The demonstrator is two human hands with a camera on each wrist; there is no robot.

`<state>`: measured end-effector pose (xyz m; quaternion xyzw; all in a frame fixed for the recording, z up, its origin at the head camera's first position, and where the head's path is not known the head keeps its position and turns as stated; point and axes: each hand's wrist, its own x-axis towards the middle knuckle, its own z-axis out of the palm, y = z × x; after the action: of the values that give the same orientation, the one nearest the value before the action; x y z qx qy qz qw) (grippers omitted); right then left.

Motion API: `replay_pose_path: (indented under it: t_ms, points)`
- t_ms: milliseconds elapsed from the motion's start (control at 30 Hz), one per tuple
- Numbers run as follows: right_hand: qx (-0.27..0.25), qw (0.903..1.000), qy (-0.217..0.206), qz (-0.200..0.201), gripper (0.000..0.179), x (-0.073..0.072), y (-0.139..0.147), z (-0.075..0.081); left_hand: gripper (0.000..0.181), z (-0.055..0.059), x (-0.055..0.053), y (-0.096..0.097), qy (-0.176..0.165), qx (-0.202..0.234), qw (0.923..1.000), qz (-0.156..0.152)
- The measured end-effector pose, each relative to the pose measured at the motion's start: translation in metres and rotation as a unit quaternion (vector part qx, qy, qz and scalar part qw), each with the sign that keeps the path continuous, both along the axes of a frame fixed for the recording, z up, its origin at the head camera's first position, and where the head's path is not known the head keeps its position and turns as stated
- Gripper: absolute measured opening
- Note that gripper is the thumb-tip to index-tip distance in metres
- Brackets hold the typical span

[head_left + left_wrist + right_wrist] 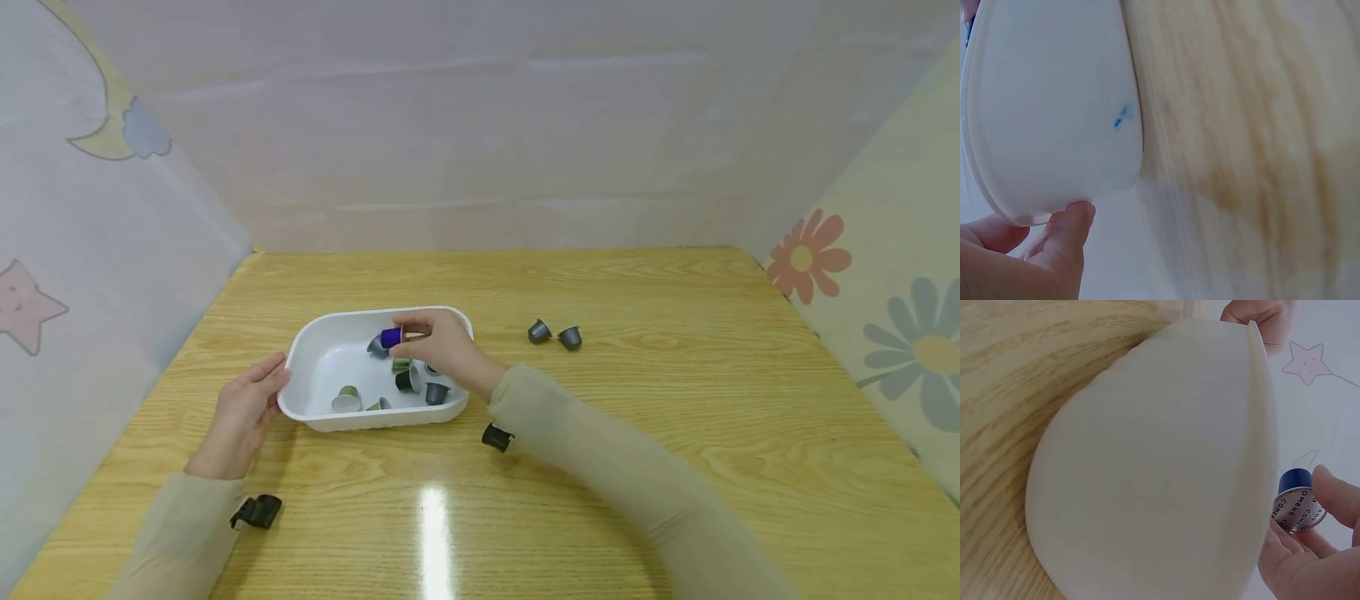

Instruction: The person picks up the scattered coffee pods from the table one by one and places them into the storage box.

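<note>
A white oval-cornered plastic tub [315, 362] sits on the table, left of centre. At its left end my left hand [242, 410] grips the rim between thumb and fingers; the left wrist view shows this hold on the tub wall [1054, 112]. Over the tub's inside, my right hand [447, 345] pinches a dark blue coffee capsule [392, 337]. Its printed lid faces the camera in the right wrist view, where the capsule [1300, 506] shows above the rim. Below lie several more capsules, among them a green one [347, 398], a black one [408, 380] and a grey one [437, 393].
Two grey capsules [570, 337] lie on the wooden table [675, 375] to the right of the tub. Pale printed wall sheets [480, 150] enclose the table at the back and both sides. Each sleeve carries a black wrist mount [497, 437].
</note>
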<state>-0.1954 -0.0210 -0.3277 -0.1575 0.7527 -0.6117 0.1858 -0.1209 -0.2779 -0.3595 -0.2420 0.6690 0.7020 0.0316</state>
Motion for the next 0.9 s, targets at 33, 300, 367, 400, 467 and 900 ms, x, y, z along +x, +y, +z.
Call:
replay_pose_path:
  t_ms: [33,300,367,400,467,900]
  points:
    - [0.001,1.0,0.001,-0.002,0.047,0.0,-0.001,-0.001,0.058,0.0,0.0,0.0,0.0,-0.003,1.0,-0.003]
    - [-0.003,0.9998,0.013,0.013,0.042,0.006,-0.011,-0.006,0.058,0.001,0.0,0.001,-0.002,-0.012,0.9999,-0.009]
    - [0.006,0.9997,0.016,0.015,0.04,0.008,-0.012,-0.007,0.058,0.001,0.0,0.001,-0.001,-0.01,0.9999,-0.008]
    - [0.01,0.9996,0.018,0.017,0.04,0.009,-0.013,-0.008,0.058,0.001,0.0,0.001,0.0,-0.011,0.9999,-0.009]
    - [0.018,0.9994,0.021,0.018,0.041,0.01,-0.014,-0.01,0.058,0.001,0.0,0.0,0.002,-0.012,0.9999,-0.009]
    - [0.034,0.9982,0.025,0.042,0.051,0.011,-0.008,-0.015,0.058,-0.001,0.0,0.0,-0.004,-0.006,1.0,0.001]
